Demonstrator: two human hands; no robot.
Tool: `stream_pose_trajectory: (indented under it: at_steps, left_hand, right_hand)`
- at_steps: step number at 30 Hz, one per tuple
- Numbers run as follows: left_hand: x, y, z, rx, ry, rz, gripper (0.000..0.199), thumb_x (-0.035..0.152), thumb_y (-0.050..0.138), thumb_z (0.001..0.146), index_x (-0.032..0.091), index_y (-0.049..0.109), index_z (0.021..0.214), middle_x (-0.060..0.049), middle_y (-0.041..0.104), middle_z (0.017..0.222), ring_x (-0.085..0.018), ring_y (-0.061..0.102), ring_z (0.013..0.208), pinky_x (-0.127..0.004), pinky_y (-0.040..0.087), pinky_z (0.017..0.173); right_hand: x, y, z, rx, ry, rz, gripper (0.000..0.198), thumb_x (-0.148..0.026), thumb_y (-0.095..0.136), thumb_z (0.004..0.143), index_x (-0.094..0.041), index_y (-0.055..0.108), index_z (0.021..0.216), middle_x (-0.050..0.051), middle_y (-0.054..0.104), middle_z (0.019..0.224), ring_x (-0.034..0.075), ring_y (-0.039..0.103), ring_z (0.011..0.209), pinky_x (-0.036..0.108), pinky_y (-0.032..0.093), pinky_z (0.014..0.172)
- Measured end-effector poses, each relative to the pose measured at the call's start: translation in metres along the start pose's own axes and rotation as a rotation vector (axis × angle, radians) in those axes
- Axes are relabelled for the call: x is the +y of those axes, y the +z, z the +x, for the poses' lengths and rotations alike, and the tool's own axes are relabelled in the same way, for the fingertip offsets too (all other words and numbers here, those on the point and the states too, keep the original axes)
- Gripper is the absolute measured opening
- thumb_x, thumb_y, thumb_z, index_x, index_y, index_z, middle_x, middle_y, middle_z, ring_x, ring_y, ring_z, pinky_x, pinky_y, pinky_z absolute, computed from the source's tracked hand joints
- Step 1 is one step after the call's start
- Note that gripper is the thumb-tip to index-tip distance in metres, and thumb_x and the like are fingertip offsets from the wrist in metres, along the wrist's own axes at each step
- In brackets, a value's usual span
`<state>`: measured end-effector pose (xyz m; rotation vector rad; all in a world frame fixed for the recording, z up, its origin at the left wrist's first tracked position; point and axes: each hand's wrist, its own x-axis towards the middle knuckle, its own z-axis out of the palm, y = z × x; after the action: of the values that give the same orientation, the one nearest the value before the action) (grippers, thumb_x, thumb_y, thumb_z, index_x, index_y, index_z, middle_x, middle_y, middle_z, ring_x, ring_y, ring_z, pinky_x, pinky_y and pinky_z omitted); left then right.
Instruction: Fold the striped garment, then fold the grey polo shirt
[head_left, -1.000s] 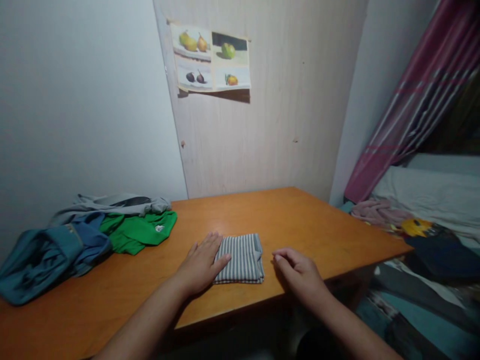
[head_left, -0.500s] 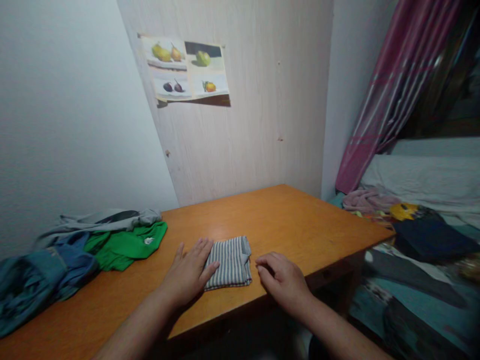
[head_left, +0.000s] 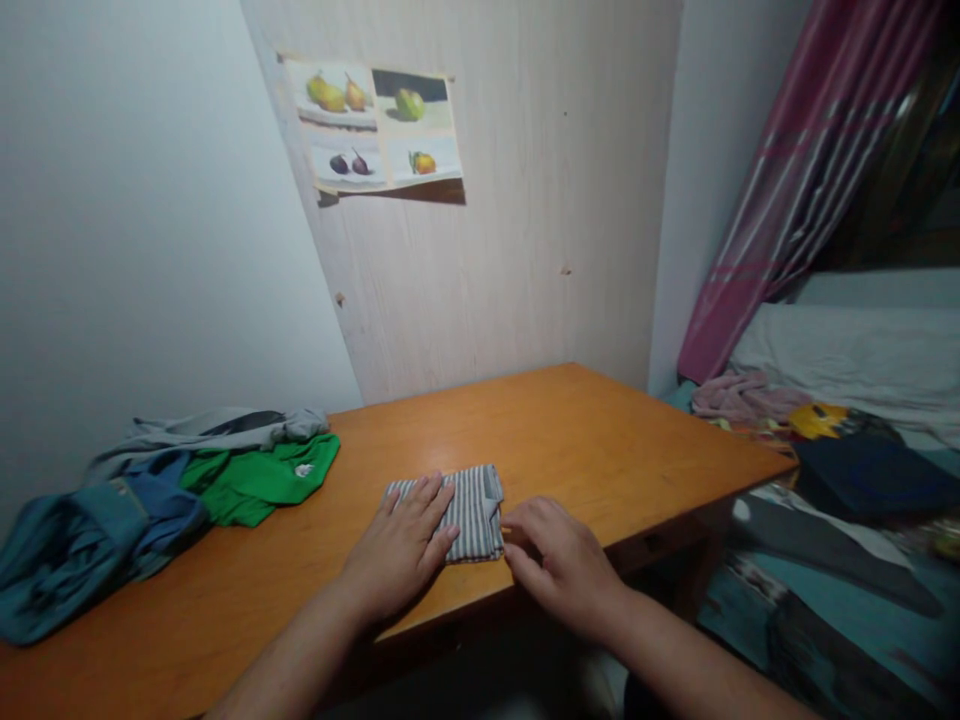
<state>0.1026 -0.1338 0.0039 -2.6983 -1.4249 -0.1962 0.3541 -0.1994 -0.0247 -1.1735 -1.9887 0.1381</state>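
A folded grey-and-white striped cloth (head_left: 474, 512) lies near the front edge of the wooden table (head_left: 517, 420). Whether it is a garment does not show. Spread flat across its left half is my left hand (head_left: 409, 540), open, with the fingers pointing away from me and the thumb towards the cloth's middle. My right hand (head_left: 559, 560) is at the cloth's right edge, fingers bent, with a gap between thumb and forefinger. Its fingertips are beside or just touching that edge; I cannot tell which. No cloth shows between them.
At the table's left lie a green garment (head_left: 262, 480), blue denim (head_left: 75, 550) and a grey garment (head_left: 217, 432). A fruit picture (head_left: 382, 130) hangs on the wall. To the right are a pink curtain (head_left: 772, 200) and a dark blue cloth (head_left: 874, 475).
My left hand has slid further onto the cloth, and more of the cloth shows left of it. My right hand has come closer to the cloth's right edge. The view has shifted slightly.
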Motion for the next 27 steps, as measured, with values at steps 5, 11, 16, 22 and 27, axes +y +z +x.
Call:
stream_pose_trajectory:
  at_steps: [5, 11, 16, 22, 27]
  left_hand:
    - [-0.002, 0.001, 0.000, 0.024, 0.013, -0.013, 0.063, 0.058, 0.028, 0.102, 0.029, 0.031, 0.157, -0.006, 0.025, 0.165, -0.025, 0.023, 0.153, -0.052, 0.012, 0.125]
    - [-0.002, 0.002, -0.001, 0.018, 0.026, -0.003, 0.061, 0.057, 0.026, 0.103, 0.030, 0.030, 0.158, -0.004, 0.026, 0.165, -0.025, 0.023, 0.153, -0.053, 0.013, 0.124]
    - [-0.006, 0.001, -0.007, 0.041, 0.111, -0.007, 0.066, 0.064, 0.036, 0.098, 0.036, 0.028, 0.157, -0.002, 0.026, 0.165, -0.029, 0.022, 0.153, -0.058, 0.015, 0.123]
    - [-0.012, 0.005, -0.010, 0.133, 0.209, -0.016, 0.097, 0.078, 0.059, 0.079, 0.030, 0.029, 0.158, -0.010, 0.037, 0.161, -0.036, 0.029, 0.150, -0.063, 0.020, 0.120]
    - [0.003, 0.004, -0.005, 0.251, 0.166, -0.092, 0.077, 0.056, 0.063, 0.088, 0.028, 0.037, 0.155, -0.009, 0.049, 0.154, -0.032, 0.045, 0.141, -0.055, 0.033, 0.118]
  right_hand:
    - [-0.013, -0.003, 0.008, -0.169, -0.105, -0.197, 0.023, -0.021, 0.056, 0.090, -0.023, 0.061, 0.112, 0.006, 0.062, 0.100, 0.023, 0.055, 0.094, 0.035, 0.041, 0.081]
    - [-0.014, -0.001, 0.026, -0.312, -0.158, -0.346, 0.013, -0.017, 0.053, 0.087, -0.018, 0.062, 0.096, 0.008, 0.065, 0.096, 0.021, 0.055, 0.086, 0.032, 0.038, 0.072]
    - [-0.013, 0.001, 0.035, -0.325, -0.130, -0.303, 0.011, -0.016, 0.053, 0.083, -0.017, 0.063, 0.089, 0.009, 0.068, 0.091, 0.020, 0.056, 0.083, 0.031, 0.035, 0.070]
    - [-0.020, -0.013, 0.054, -0.277, 0.052, -0.112, 0.010, -0.017, 0.055, 0.079, -0.019, 0.064, 0.080, 0.003, 0.067, 0.079, 0.014, 0.053, 0.069, 0.027, 0.030, 0.062]
    - [-0.027, -0.014, 0.070, -0.230, 0.078, 0.027, 0.009, -0.016, 0.058, 0.075, -0.019, 0.065, 0.079, 0.000, 0.065, 0.073, 0.012, 0.051, 0.065, 0.024, 0.030, 0.059]
